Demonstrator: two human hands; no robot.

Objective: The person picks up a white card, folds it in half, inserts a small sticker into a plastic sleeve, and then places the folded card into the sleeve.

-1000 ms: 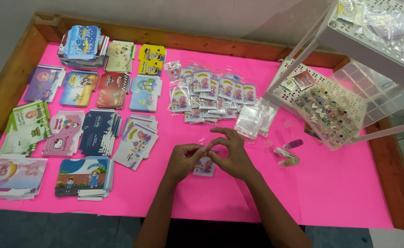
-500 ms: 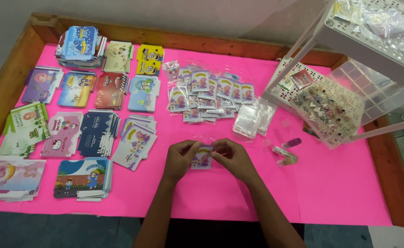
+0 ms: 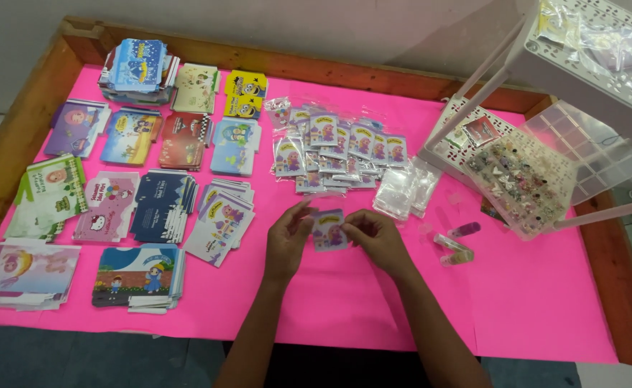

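My left hand (image 3: pixel 287 241) and my right hand (image 3: pixel 375 239) hold one small purple picture card in a clear sleeve (image 3: pixel 328 230) between them, just above the pink table cover (image 3: pixel 546 302). Left fingers pinch its left edge, right fingers its right edge. Behind the card lies a spread of similar sleeved cards (image 3: pixel 334 151). A pile of empty clear sleeves (image 3: pixel 404 192) sits just right of that spread.
Stacks of flat printed card boxes (image 3: pixel 136 194) fill the left half of the table. A clear compartment box of small trinkets (image 3: pixel 538 179) with its lid open stands at the right, under a white rack (image 3: pixel 589 50). Two small vials (image 3: pixel 456 248) lie near my right hand. A wooden rim (image 3: pixel 14 129) frames the table.
Both hands have moved slightly toward the sleeved cards, and the small card is now held flat and face up between them.
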